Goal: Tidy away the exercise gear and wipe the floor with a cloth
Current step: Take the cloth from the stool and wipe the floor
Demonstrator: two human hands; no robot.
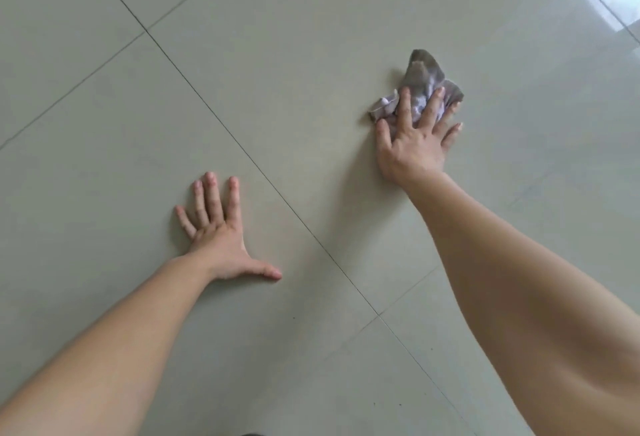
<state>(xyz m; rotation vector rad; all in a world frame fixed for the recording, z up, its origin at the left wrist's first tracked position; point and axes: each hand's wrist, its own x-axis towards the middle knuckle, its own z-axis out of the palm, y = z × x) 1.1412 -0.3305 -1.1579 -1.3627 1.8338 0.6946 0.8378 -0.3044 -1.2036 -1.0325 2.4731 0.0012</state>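
Right fingers (406, 103) are straight and spread apart, pressing flat on the cloth (424, 72), not curled round it. The right hand (412, 148) covers its near part. The thumb sits at the cloth's left edge and the little finger lies off it on bare tile to the right. A crumpled grey-lilac peak sticks out on the far side, beyond the fingertips. The cloth lies far right in the scene on the floor (311, 37), well right of the diagonal grout line (221, 127).

Left fingers (212, 193) are also straight and splayed, w/ nothing under them. The left hand (218, 238) rests palm-down on the tile, near left, well apart from the cloth, prob. propping body weight.

Step in hand, by my read: the wiping part. No exercise gear in view, so can't judge that half. Next move prob. calls for steady downward pressure while sliding the cloth across, w/o letting the bunched far end roll out from under the hand.
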